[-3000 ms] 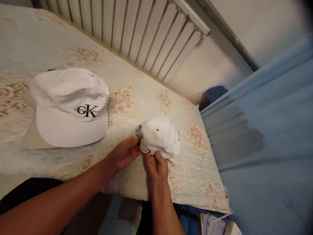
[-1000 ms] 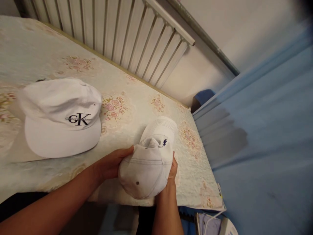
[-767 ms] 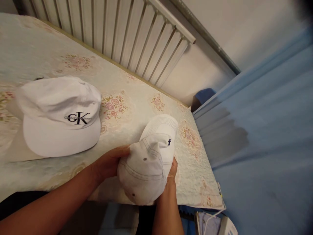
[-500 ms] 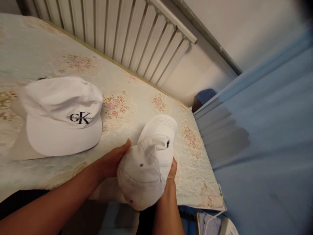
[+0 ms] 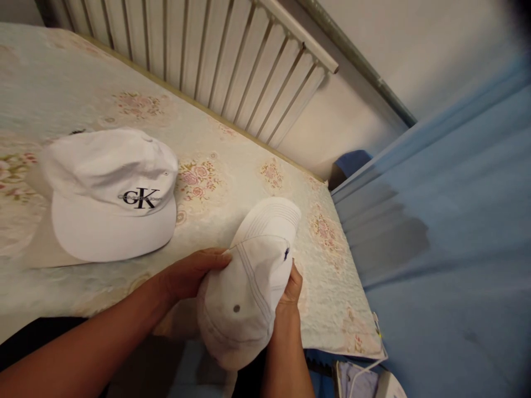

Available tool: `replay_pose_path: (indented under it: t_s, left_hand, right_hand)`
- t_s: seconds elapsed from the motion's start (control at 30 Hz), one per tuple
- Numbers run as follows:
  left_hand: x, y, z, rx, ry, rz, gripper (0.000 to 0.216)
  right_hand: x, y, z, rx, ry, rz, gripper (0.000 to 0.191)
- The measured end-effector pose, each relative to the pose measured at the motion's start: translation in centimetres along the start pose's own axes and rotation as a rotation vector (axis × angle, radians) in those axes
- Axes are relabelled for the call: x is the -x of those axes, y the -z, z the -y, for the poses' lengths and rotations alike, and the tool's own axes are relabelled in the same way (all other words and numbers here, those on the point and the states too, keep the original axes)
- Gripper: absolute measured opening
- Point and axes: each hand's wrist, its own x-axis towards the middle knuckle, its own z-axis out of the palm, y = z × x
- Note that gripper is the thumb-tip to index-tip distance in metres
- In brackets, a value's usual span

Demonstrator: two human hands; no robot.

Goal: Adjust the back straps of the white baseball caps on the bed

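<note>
A white baseball cap (image 5: 236, 298) with a small dark blue emblem is held between my two hands, its brim pointing away from me and to the right. My left hand (image 5: 199, 271) grips the left side of the crown, thumb on the outside and the other fingers hidden behind the fabric. On the far right side, my right hand (image 5: 292, 284) is closed at the cap's edge, its fingertips partly out of sight. Left of my hands, a second white baseball cap (image 5: 112, 188) with black lettering rests on the floral cover, brim towards me.
The pale floral cover (image 5: 232, 160) spreads under the caps. Behind its far edge stands a white radiator (image 5: 186, 55). A blue curtain (image 5: 435, 260) hangs on the right. At the lower right are a white cable (image 5: 365, 367) and a boxy item partly cut off.
The held cap's crown has tilted, its top button area turning out of view. My left thumb has moved right and now lies over the crown. The view has shifted slightly.
</note>
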Motion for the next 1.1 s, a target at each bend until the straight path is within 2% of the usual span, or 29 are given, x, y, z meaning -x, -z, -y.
replay_pose_path:
  t_s: [0.2, 0.37, 0.5, 0.63, 0.8, 0.97, 1.1]
  left_hand:
    - [0.2, 0.0, 0.2, -0.086, 0.054, 0.008, 0.02]
    - [0.4, -0.5, 0.1, -0.127, 0.108, 0.016, 0.033]
    - [0.5, -0.5, 0.1, -0.139, 0.125, 0.03, 0.045]
    - [0.3, 0.0, 0.2, -0.137, 0.105, -0.031, 0.04]
    - [-0.1, 0.5, 0.2, -0.015, 0.028, -0.069, 0.032]
    - [-1.2, 0.7, 0.2, 0.172, 0.021, -0.135, 0.044]
    - [-2.0, 0.8, -0.2, 0.272, -0.083, -0.166, 0.056]
  right_hand:
    - [0.3, -0.3, 0.9, -0.092, 0.031, -0.017, 0.04]
    - [2.4, -2.7, 1.4, -0.126, -0.249, -0.042, 0.06]
    - [3.0, -3.8, 1.9, -0.187, -0.295, -0.082, 0.053]
    - [2.6, -3.8, 2.0, -0.207, -0.267, -0.121, 0.045]
    - [1.7, -2.9, 1.9, -0.201, -0.256, -0.122, 0.047]
    - [-0.2, -0.5, 1.4, -0.246, -0.163, -0.092, 0.046]
    - [-2.2, 2.1, 0.6, -0.318, -0.034, -0.139, 0.039]
